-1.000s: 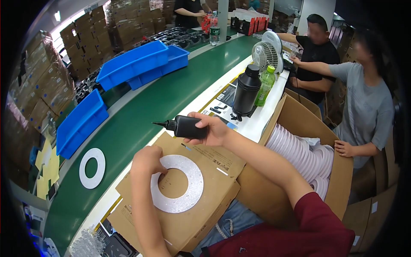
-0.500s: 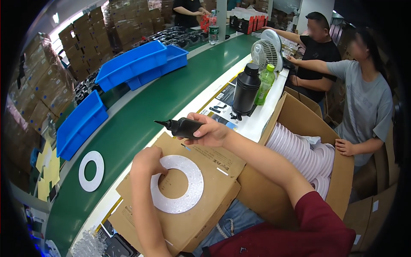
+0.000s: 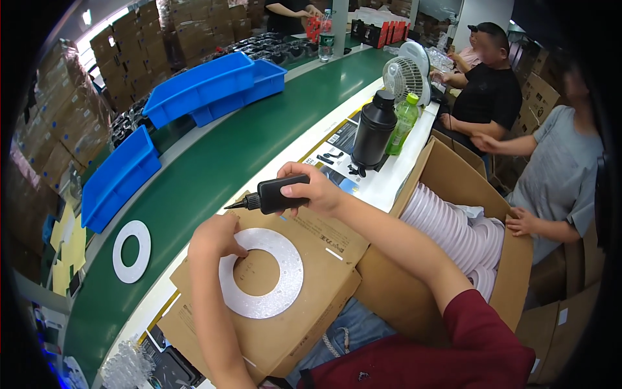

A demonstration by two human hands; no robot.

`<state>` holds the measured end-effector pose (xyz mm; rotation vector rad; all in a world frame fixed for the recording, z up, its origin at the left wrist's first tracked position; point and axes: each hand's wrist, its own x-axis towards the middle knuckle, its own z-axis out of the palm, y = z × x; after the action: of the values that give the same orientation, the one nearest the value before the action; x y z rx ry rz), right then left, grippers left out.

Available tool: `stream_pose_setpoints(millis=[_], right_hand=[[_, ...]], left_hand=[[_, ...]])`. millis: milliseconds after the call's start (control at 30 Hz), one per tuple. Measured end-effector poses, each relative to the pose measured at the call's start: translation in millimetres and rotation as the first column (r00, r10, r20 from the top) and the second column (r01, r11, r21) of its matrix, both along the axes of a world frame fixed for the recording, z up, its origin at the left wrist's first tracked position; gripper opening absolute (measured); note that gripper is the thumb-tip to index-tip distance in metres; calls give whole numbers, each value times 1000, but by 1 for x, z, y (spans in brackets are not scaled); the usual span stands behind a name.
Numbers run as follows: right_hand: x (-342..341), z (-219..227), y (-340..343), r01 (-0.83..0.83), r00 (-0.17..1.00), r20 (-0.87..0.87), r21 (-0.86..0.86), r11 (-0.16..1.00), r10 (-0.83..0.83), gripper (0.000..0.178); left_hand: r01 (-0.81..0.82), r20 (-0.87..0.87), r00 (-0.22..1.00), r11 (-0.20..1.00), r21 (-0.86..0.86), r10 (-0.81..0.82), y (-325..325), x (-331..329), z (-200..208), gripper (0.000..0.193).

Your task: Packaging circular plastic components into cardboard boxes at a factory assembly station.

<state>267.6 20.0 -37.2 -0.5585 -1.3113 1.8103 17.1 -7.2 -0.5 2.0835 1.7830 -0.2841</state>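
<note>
My right hand (image 3: pixel 311 189) is wrapped round a small black squeeze bottle (image 3: pixel 272 194) with a pointed nozzle, held on its side above the cardboard. The nozzle tip points left and slightly down, apart from the ring. Below it, a flat white ring (image 3: pixel 288 285) with a speckled surface lies on a flat cardboard box (image 3: pixel 330 272). My left hand (image 3: pixel 217 235) grips the ring's upper left edge, its thumb reaching into the hole; its other fingers are partly hidden.
A green conveyor belt (image 3: pixel 194 194) carries another white ring (image 3: pixel 131 251). Blue trays (image 3: pixel 123 175) stand beyond it. On the right are an open carton (image 3: pixel 414 259) of stacked white rings (image 3: pixel 447 227), a large black bottle (image 3: pixel 374 129), a green bottle (image 3: pixel 403 123) and a fan (image 3: pixel 407 74). Co-workers sit and stand nearby.
The squeeze bottle has turned in my right hand and come slightly lower, its nozzle now tilted downward. My left hand still holds the ring. The co-worker at right has drawn an arm back.
</note>
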Motion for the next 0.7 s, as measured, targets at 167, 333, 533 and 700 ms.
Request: stream_pose_setpoints(millis=[167, 333, 533, 700], right_hand=[[-2, 8, -4, 142, 988, 48, 59, 988, -145, 42], [-2, 4, 0, 267, 957, 91, 87, 960, -274, 41], [-4, 7, 0, 266, 864, 395, 167, 949, -311, 39], [-5, 10, -1, 225, 777, 528, 275, 935, -343, 36]], left_hand=[[1, -3, 1000, 1000, 2, -1, -1, -3, 5, 56], [4, 7, 1000, 1000, 10, -4, -1, -7, 2, 55], [-1, 14, 1000, 1000, 25, 0, -1, -7, 3, 55], [-19, -3, 1000, 1000, 10, 19, -2, -4, 7, 55]])
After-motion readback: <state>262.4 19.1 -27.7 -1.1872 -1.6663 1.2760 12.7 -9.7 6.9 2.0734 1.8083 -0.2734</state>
